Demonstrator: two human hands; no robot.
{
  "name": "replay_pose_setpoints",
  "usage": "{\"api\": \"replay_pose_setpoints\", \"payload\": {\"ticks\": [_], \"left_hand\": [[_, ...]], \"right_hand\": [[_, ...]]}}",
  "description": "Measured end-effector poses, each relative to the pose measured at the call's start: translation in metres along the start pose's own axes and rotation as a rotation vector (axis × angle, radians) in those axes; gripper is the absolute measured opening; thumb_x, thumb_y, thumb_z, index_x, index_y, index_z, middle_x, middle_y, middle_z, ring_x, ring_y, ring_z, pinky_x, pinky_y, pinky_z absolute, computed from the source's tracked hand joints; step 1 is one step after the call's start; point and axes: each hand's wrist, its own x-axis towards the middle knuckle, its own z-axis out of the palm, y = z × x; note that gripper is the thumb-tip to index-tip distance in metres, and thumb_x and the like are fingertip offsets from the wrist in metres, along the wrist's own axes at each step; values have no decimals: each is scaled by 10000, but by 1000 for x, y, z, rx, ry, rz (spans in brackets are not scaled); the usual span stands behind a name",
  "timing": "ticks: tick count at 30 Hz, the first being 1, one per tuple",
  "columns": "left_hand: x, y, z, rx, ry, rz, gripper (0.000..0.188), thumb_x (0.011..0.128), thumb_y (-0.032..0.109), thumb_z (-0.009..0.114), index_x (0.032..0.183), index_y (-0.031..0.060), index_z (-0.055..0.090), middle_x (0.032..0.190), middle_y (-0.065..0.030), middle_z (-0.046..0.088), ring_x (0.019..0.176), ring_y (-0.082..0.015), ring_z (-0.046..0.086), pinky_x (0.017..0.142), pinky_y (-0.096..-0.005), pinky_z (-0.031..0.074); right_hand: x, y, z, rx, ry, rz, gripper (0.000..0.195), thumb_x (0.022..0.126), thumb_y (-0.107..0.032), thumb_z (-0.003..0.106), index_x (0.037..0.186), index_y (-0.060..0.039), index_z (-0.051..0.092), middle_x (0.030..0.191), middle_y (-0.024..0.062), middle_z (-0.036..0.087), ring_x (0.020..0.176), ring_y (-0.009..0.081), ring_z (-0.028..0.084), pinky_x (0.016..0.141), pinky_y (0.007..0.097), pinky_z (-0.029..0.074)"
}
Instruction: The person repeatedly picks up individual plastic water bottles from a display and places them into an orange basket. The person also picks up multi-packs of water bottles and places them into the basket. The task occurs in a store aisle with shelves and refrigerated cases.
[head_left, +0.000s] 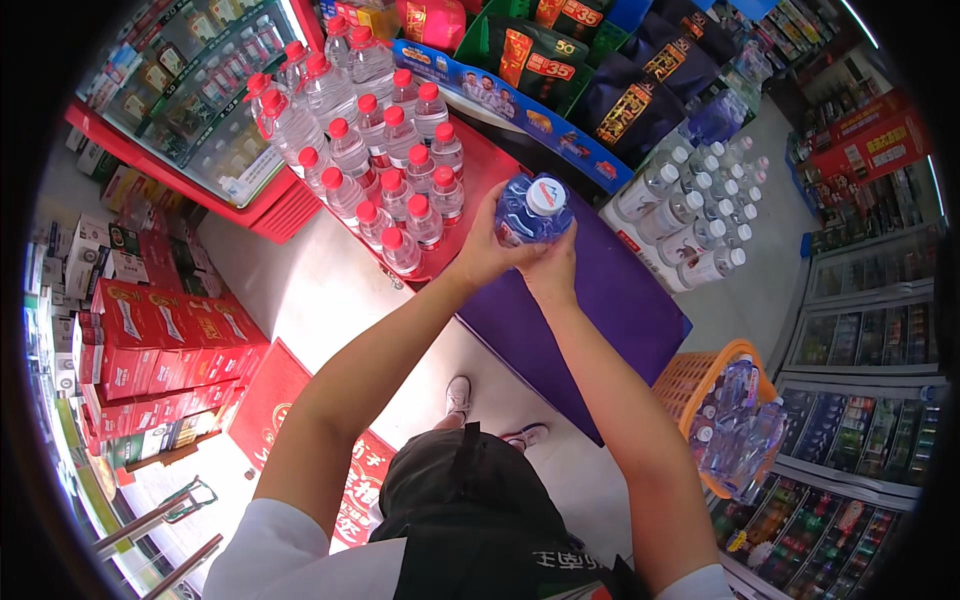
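Between both hands is a blue-tinted plastic water bottle with a white cap turned up towards me. My left hand wraps its left and near side. My right hand grips it from the near right. Both hold it above the boundary of a red display top and a purple display top. Rows of small red-capped water bottles stand on the red top, left of my hands. Larger red-capped jugs stand behind them.
An orange plastic basket with several bottles stands at the right. White-capped bottles are grouped beyond the purple top. Snack bags fill a display behind. Red cartons are stacked at left, and glass-door coolers line the right.
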Motion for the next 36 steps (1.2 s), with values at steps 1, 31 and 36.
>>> {"api": "replay_pose_setpoints", "payload": {"ticks": [1, 31, 36], "left_hand": [[-3, -1, -1, -13, -10, 16, 991, 632, 106, 826, 1408, 29, 216, 1339, -127, 391, 1261, -218, 402, 1042, -350, 361], [-142, 68, 393, -256, -637, -706, 700, 780, 244, 717, 1353, 74, 352, 1118, -106, 573, 1023, -194, 574, 853, -368, 493], [-162, 42, 490, -390, -625, -804, 562, 798, 299, 697, 1288, 126, 482, 1122, -43, 584, 959, -183, 600, 800, -376, 516]], "right_hand": [[-1, -2, 4, 26, 23, 11, 976, 600, -222, 872, 1351, -48, 273, 1301, 168, 458, 1182, 290, 502, 989, 371, 410], [-237, -125, -391, 428, 630, 226, 726, 818, -288, 719, 1357, 6, 332, 1212, 132, 528, 1072, 186, 548, 885, 314, 448], [-320, -111, -445, 240, 603, 416, 793, 832, -217, 694, 1440, 5, 235, 1328, 116, 449, 1182, 180, 480, 966, 308, 417]]}}
